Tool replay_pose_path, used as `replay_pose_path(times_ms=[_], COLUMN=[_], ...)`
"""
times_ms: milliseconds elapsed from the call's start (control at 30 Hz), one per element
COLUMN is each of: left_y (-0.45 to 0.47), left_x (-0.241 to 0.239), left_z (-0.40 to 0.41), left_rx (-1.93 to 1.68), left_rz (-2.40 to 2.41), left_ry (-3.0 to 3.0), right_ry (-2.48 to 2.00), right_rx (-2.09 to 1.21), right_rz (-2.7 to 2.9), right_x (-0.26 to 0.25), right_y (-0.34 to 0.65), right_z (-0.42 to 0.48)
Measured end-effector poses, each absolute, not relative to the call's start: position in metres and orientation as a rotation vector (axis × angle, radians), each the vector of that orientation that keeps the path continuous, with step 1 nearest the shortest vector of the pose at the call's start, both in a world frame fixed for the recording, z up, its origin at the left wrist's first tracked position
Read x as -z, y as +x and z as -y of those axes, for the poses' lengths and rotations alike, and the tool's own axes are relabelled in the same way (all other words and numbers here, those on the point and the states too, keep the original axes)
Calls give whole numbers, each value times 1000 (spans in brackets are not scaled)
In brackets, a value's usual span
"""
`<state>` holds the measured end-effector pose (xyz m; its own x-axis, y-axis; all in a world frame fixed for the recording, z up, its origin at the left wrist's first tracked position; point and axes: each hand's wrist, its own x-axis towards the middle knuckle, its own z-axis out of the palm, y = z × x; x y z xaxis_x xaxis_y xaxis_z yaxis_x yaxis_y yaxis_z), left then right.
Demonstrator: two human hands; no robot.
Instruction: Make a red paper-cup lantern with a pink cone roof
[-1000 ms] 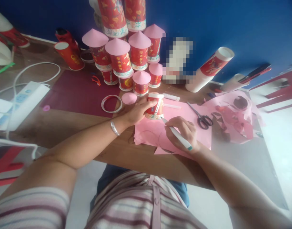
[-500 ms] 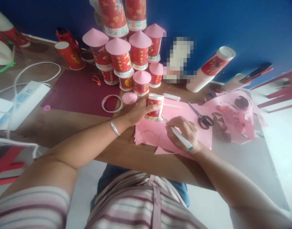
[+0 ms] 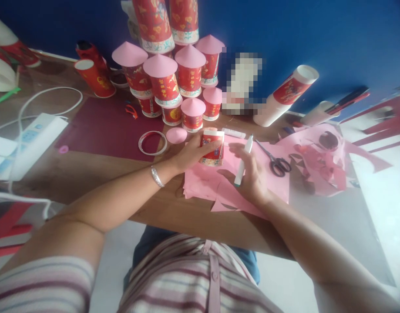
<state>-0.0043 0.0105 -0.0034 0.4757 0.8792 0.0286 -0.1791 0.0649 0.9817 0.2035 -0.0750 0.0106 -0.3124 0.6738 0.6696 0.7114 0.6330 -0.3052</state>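
A small red paper cup with a white rim and patterned base stands on pink paper sheets. My left hand, with a silver bracelet at the wrist, is closed around the cup's left side, fingers across its front. Beside the cup, my right hand grips a white marker pen, its tip pointing up and away. Scissors lie on the sheets to the right of that hand. Just behind the cup is a white stick-like tube. Left of it sits a pink paper cone.
Behind stand several red cups with pink cone roofs and taller red cylinders. A paper ring lies on a maroon sheet. Pink scraps are at right; a power strip and cables are at left.
My right hand has drawn the marker pen away from the cup's base and swung it from pointing at the cup to tip upward. My left hand still holds the cup.
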Motion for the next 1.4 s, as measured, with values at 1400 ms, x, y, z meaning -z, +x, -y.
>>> replay_pose_path(times_ms=[1400], left_y=[2], left_x=[-4], left_z=[1], left_rx=[-1046], left_rz=[-764], left_ry=[1668], right_ry=[-998], right_rx=[110], right_rz=[2172], right_x=[1], right_y=[208], right_z=[63])
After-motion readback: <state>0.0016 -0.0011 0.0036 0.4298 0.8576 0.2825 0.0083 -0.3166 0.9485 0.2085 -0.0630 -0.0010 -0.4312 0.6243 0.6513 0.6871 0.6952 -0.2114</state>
